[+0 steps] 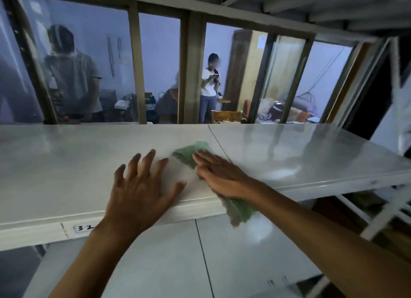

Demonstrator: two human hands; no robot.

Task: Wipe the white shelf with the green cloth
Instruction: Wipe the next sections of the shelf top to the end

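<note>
On the white shelf (pixel 66 164), near its front edge, the right hand (pixel 224 177) lies flat with fingers together, pressing the green cloth (pixel 189 154) down; one end of the cloth shows past the fingertips, the other hangs over the edge. Just beside it the left hand (pixel 140 191) rests palm-down, fingers spread, holding nothing. A small label (pixel 83 228) sits on the shelf's front lip
</note>
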